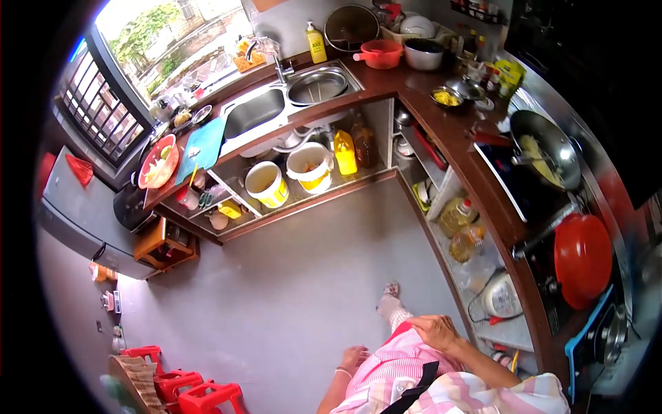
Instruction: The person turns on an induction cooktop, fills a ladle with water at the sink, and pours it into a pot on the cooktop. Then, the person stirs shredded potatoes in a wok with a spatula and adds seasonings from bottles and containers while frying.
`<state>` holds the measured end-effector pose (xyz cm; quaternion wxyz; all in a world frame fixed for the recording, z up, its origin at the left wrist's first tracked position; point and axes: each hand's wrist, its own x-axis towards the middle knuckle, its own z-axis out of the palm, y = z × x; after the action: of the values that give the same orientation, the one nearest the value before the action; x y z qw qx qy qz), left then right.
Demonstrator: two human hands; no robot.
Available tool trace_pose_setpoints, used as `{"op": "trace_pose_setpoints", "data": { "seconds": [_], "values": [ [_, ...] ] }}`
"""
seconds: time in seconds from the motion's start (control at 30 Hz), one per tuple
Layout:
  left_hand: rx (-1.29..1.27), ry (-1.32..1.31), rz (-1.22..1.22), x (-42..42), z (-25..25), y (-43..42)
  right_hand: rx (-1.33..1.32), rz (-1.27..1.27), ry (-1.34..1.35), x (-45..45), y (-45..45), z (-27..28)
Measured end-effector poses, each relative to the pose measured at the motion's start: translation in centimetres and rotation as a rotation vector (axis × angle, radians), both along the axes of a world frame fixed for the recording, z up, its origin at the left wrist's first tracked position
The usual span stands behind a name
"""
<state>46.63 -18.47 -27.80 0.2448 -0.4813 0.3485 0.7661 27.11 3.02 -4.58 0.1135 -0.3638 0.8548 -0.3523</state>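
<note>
My right hand (436,332) is closed at the front of the pink striped clothing (396,359), its fingers bent around something I cannot make out near a red edge of cloth. My left hand (354,359) hangs low beside the clothing, above the floor, a band on its wrist; its fingers are small and partly curled. One foot (390,290) shows on the grey floor ahead of my right hand. Neither hand touches the counter.
A brown counter (441,131) bends around the sink (255,114). On its right side are a wok (545,152) and a red pan (583,261). Buckets (266,185) and oil bottles (458,215) stand below. Red stools (210,398) and a fridge (89,214) are at left.
</note>
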Motion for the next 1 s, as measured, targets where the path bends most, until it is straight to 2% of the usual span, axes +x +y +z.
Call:
{"op": "trace_pose_setpoints", "data": {
  "seconds": [0.03,0.13,0.27,0.33,0.37,0.4,0.47,0.57,0.73,0.8,0.87,0.9,0.93,0.97,1.0],
  "values": [
    [-0.335,0.283,-0.355,-1.8,1.1,-0.7,0.013,-0.013,-0.011,-2.0,-1.3,0.0],
    [-0.981,0.772,-0.823,-4.9,0.5,-5.4,0.024,0.037,-0.012,-8.6,-5.5,-1.3],
    [-0.152,-0.139,0.13,-9.2,1.3,-13.4,0.019,0.101,0.029,-19.3,-13.0,0.3],
    [-0.178,-0.1,0.266,-10.2,-2.7,-18.7,-0.036,0.096,0.082,-24.4,-16.5,0.9],
    [-0.231,0.001,0.301,-11.6,-2.5,-20.3,-0.072,0.082,0.109,-26.9,-18.3,1.6],
    [-0.28,0.103,0.347,-13.5,-1.7,-21.4,-0.104,0.077,0.137,-29.5,-20.0,2.5],
    [-0.274,0.043,0.58,-19.3,2.0,-23.9,-0.083,0.075,0.161,-34.3,-23.2,4.1],
    [-0.348,0.131,0.704,-27.9,6.0,-26.8,-0.148,0.026,0.206,-42.0,-26.9,4.7],
    [-0.379,0.355,0.548,-43.2,12.7,-33.9,-0.237,-0.133,0.104,-55.1,-30.7,5.5],
    [-0.351,0.499,0.456,-50.6,15.9,-37.5,-0.118,-0.271,0.057,-61.0,-31.7,5.7],
    [-0.281,0.507,0.357,-58.7,19.8,-40.8,-0.124,-0.378,0.139,-67.7,-33.0,5.6],
    [-0.26,0.564,0.25,-63.1,20.6,-42.8,-0.119,-0.442,-0.025,-70.3,-33.6,8.2],
    [-0.234,0.617,0.146,-67.6,21.4,-44.1,-0.194,-0.503,0.147,-74.4,-34.1,6.5],
    [-0.225,0.655,0.061,-72.2,22.5,-44.8,-0.234,-0.572,0.079,-77.2,-34.8,7.3],
    [-0.213,0.684,-0.025,-76.5,23.6,-45.0,-0.265,-0.592,0.21,-80.4,-35.1,6.9]
  ]
}}
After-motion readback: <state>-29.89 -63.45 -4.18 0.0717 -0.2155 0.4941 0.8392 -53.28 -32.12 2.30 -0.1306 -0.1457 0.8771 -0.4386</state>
